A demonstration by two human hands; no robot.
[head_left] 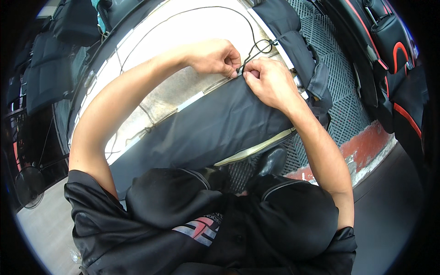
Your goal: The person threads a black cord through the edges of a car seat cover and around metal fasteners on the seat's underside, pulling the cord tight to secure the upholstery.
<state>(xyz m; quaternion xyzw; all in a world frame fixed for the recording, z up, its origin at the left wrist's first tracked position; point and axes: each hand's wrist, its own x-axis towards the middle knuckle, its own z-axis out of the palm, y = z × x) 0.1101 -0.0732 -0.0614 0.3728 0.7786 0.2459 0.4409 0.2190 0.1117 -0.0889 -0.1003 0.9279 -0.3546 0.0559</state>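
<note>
Pinching at a black cord (247, 58), the two hands meet just above the edge where a pale, stained panel (183, 28) borders a black fabric cover (206, 123). The left hand (216, 57) is curled, with its thumb and forefinger drawn together on a small dark bit of the cord. Close by, nearly touching it, the right hand (271, 81) has its thumb pressed toward a bent forefinger, gripping the same cord; the exact contact between the fingertips is too small to make out.

From the fingers the cord climbs to a small loop near the far right corner of the panel, and a long stretch of it sweeps in a wide arc over the pale surface. A thinner dark strand (147, 112) lies lower down on the panel, near a white strip (190, 101) along the border. The fabric-covered piece lies across the space in front of the person's bent knees, which are in black trousers (162, 192). A black shoe (271, 161) shows below it, by a grey grid mat (309, 59). To the right, black seats with red trim (398, 55) stand beyond the mat; to the left are more black seat parts (48, 68).
</note>
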